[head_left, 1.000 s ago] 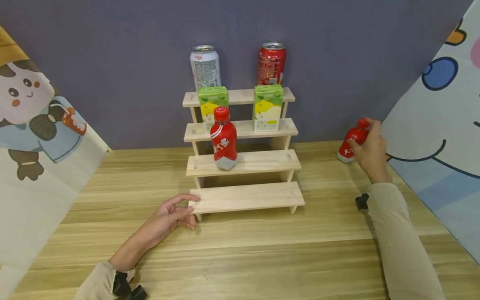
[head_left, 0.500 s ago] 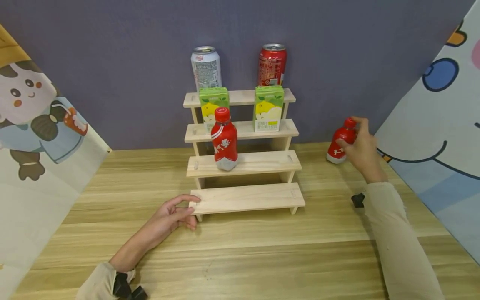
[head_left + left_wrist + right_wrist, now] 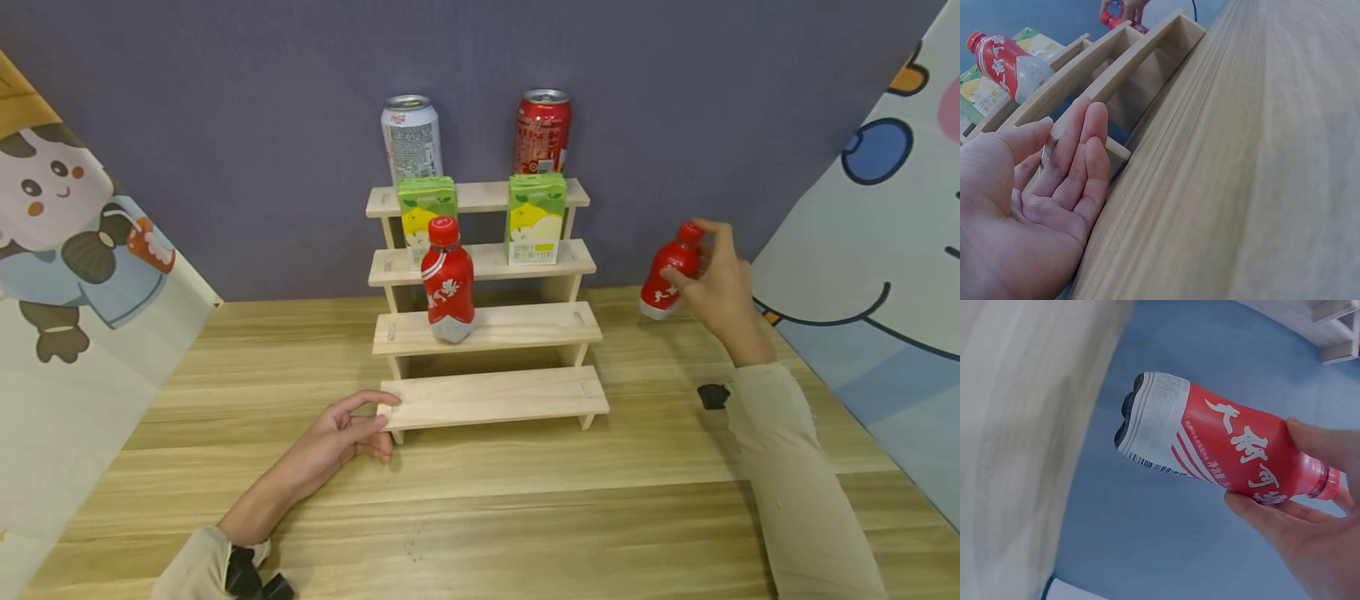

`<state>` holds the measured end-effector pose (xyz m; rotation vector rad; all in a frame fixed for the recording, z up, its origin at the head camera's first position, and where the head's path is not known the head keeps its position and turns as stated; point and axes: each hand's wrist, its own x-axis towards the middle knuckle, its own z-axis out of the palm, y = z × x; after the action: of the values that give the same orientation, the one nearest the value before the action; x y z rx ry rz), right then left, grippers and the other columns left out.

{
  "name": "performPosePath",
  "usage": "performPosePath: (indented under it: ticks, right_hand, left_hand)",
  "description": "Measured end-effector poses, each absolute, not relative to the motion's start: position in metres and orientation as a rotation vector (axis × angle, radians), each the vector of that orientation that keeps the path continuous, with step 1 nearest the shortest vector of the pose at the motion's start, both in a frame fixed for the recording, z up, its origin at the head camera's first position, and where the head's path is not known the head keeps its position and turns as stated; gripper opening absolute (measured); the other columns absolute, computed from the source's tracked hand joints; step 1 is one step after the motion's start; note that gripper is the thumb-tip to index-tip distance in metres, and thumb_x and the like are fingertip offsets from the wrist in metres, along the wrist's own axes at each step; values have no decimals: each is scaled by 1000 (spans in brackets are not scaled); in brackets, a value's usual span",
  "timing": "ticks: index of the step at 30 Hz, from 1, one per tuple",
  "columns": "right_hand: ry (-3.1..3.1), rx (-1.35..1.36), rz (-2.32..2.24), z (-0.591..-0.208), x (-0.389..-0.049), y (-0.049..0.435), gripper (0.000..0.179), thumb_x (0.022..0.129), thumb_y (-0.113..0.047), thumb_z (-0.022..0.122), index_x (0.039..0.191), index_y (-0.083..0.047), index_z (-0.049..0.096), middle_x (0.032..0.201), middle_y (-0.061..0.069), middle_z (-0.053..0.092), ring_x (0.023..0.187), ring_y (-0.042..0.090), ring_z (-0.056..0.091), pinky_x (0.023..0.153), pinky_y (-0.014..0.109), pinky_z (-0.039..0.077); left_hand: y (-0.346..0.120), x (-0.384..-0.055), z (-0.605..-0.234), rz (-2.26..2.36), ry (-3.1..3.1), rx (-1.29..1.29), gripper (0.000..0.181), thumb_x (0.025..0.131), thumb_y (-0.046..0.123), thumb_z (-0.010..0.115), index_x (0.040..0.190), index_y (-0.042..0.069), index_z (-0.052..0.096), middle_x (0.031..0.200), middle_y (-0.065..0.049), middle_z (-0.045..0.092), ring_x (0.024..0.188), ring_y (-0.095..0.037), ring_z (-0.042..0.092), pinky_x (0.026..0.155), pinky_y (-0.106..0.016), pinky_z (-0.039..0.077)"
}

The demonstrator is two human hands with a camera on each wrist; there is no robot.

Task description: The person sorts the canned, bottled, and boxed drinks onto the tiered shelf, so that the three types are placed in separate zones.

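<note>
My right hand (image 3: 722,287) grips a red soda bottle (image 3: 1229,444) with white lettering, fingers and thumb round its upper body. The bottle leans slightly in the head view, and its base shows off the tabletop in the right wrist view. My left hand (image 3: 341,433) pinches the left end of the lowest tread of a wooden stepped display rack (image 3: 495,396), thumb in front and index finger on top. Another red soda bottle (image 3: 450,287) stands upright on the second tread from the bottom, left of its middle.
Two green juice cartons, a left one (image 3: 427,200) and a right one (image 3: 536,218), stand on the third tread. A white can (image 3: 411,137) and a red can (image 3: 543,133) are on the top tread. Behind rises a grey wall (image 3: 300,167); cartoon panels flank the wooden table (image 3: 480,533).
My right hand has moved left toward the rack with the soda bottle, which has risen a little and tilted. My left hand has stayed at the rack's lowest tread.
</note>
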<state>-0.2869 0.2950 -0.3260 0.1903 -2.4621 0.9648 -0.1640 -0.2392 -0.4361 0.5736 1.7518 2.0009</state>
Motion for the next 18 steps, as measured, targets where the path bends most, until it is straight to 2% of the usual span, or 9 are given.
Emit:
performPosePath:
  ticks: [7,18]
  right_hand:
    - [-2438,235,997,-313,-278,282,80,89,-13,75,153,-17,26,147,24,46,123,49,53,91,64,49]
    - [-2404,329,978,-293,-262,264,80,87,-10,77,151,-22,31,143,24,51,119,49,57,89,61,51]
  left_hand:
    - [-239,-164,-436,1999,1753,573,36,107,9,44,142,1,44,88,-11,71,86,-22,69,83,-40,59]
    - [-239,-164,-435,2008,1744,586,36,107,9,43,142,0,44,88,-11,71,86,-22,69,83,-39,59]
